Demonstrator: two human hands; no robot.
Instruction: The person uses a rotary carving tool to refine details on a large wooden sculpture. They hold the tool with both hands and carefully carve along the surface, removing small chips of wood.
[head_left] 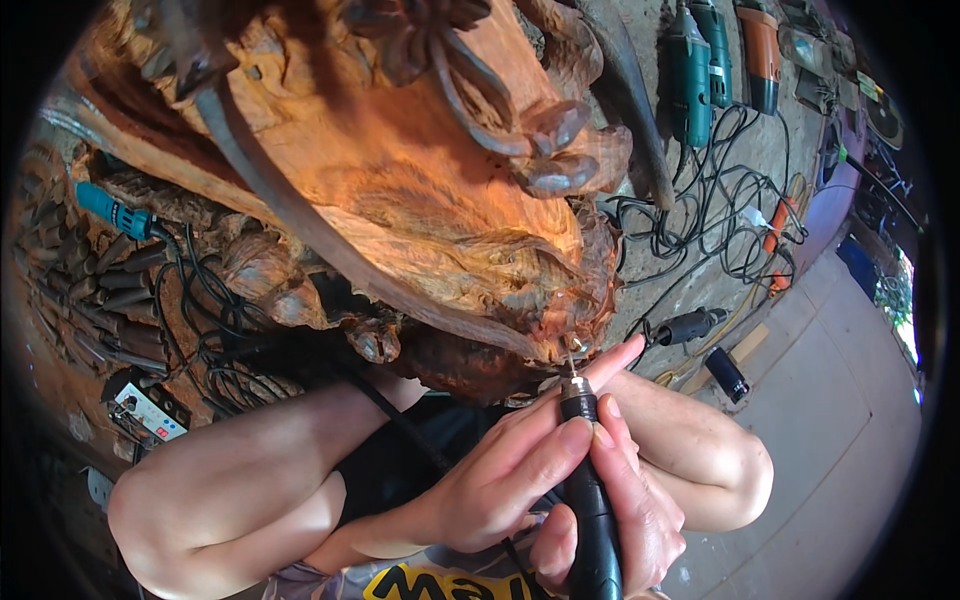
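Observation:
A slim black rotary carving tool (pixel 592 490) points away from me, its metal collet holding a thin bit. My right hand (pixel 640 500) is wrapped round its body from the right. From the left, my left hand (pixel 505 465) presses its thumb and fingers against the front part of the grip. One finger stretches past the collet, close to the wood. At the near lower edge of a large reddish-orange wood carving (pixel 380 150), the bit's tip meets or nearly meets the surface; contact is hard to tell. A long curved carved stem (pixel 330 240) runs down to this spot.
Teal power tools (pixel 690 85) and an orange one (pixel 760 60) lie at the far right above tangled black cables (pixel 700 220). Another teal tool (pixel 112 210) rests left, near dark rod-like pieces (pixel 125 300) and a white-faced control box (pixel 148 412). A black cylinder (pixel 727 375) lies right of my knee.

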